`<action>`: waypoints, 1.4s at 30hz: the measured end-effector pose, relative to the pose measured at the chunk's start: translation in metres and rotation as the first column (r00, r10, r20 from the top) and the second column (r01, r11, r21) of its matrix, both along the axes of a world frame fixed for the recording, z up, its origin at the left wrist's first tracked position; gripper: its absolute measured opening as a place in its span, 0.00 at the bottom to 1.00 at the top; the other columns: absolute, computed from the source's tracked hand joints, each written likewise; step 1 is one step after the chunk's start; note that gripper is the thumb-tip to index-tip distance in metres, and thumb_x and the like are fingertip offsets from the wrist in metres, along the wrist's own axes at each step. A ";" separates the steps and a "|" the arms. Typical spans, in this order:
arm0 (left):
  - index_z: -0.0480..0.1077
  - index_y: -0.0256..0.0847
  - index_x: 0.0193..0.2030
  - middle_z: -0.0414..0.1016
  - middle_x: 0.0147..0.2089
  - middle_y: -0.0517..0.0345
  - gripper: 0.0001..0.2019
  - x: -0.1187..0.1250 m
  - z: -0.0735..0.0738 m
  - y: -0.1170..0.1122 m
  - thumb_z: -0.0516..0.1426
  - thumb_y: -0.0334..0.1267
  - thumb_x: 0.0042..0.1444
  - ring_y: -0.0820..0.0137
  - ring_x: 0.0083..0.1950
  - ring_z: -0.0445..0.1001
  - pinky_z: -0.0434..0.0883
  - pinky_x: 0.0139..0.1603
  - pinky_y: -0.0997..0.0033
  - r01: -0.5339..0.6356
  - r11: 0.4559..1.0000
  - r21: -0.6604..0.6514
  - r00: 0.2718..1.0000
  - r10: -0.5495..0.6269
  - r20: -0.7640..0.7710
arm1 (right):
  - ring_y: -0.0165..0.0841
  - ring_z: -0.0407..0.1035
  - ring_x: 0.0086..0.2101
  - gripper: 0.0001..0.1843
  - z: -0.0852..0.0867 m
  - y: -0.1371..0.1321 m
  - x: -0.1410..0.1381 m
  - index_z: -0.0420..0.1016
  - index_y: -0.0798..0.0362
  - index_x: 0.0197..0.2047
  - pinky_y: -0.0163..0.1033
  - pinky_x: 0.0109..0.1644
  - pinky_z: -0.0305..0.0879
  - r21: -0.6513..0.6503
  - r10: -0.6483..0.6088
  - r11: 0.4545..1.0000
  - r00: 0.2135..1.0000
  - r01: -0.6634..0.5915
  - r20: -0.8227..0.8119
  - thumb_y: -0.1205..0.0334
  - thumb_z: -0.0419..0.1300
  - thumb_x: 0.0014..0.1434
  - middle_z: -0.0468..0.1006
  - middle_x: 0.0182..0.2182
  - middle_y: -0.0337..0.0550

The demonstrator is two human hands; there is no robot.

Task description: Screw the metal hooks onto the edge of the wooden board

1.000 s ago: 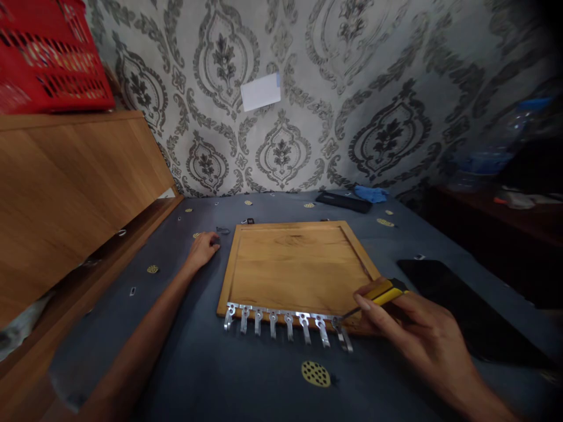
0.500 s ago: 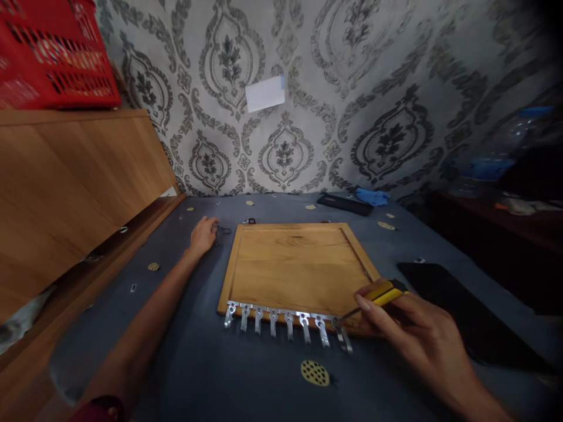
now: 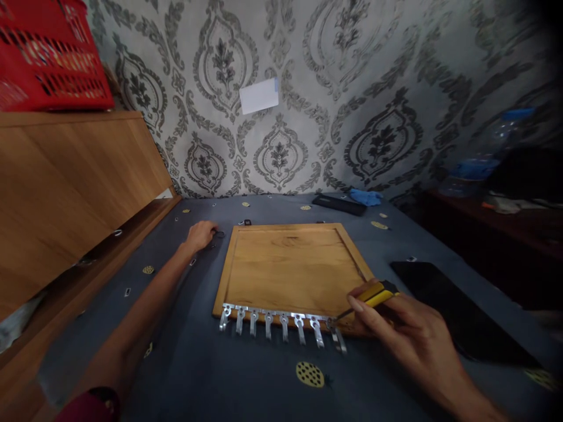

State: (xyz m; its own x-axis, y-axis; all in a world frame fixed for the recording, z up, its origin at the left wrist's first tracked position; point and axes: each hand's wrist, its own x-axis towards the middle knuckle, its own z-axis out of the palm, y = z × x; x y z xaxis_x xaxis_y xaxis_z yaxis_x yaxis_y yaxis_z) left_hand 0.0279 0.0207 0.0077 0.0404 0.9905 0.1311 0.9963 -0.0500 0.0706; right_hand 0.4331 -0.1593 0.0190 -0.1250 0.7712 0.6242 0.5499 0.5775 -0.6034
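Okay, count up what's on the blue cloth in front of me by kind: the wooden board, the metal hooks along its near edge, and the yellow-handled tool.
Wooden board: 1
Metal hooks: 8
Yellow-handled tool: 1
Total: 10

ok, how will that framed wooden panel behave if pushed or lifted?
Probably stiff: framed wooden panel lies flat. Likely drags on the blue-grey cloth. Silver metal hooks overhanging its near edge may snag.
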 end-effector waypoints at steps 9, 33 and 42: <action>0.69 0.41 0.55 0.72 0.57 0.49 0.15 0.004 0.000 -0.006 0.58 0.42 0.65 0.62 0.52 0.74 0.74 0.51 0.55 0.001 1.000 -0.009 1.000 -0.001 -0.026 | 0.31 0.74 0.22 0.15 -0.010 0.001 0.004 0.79 0.49 0.31 0.33 0.23 0.69 -0.017 0.014 1.000 1.000 -0.014 0.006 0.51 0.59 0.63 0.80 0.25 0.40; 0.71 0.41 0.45 0.78 0.44 0.53 0.10 0.120 0.018 -0.176 0.49 0.36 0.65 0.63 0.48 0.75 0.72 0.50 0.61 0.399 0.848 0.348 0.807 -0.506 0.306 | 0.29 0.68 0.23 0.15 -0.005 -0.002 0.000 0.73 0.52 0.27 0.36 0.29 0.63 -0.057 0.055 0.997 0.998 -0.057 -0.031 0.55 0.58 0.64 0.74 0.21 0.38; 0.74 0.42 0.35 0.74 0.29 0.63 0.05 0.183 -0.008 -0.260 0.58 0.32 0.61 0.73 0.33 0.70 0.67 0.36 0.69 0.827 0.139 0.544 0.263 -0.952 -0.157 | 0.32 0.71 0.24 0.15 -0.012 -0.005 0.001 0.74 0.50 0.31 0.36 0.26 0.67 -0.163 0.005 0.987 0.997 -0.016 -0.072 0.48 0.60 0.62 0.76 0.24 0.40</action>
State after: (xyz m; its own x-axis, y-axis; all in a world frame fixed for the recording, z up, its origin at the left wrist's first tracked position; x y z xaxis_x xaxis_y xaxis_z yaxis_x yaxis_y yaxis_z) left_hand 0.2109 -0.2395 -0.0001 0.7651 0.0632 0.6408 0.1859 -0.9745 -0.1258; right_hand 0.4338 -0.1645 0.0069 -0.0938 0.8622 0.4978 0.4968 0.4738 -0.7271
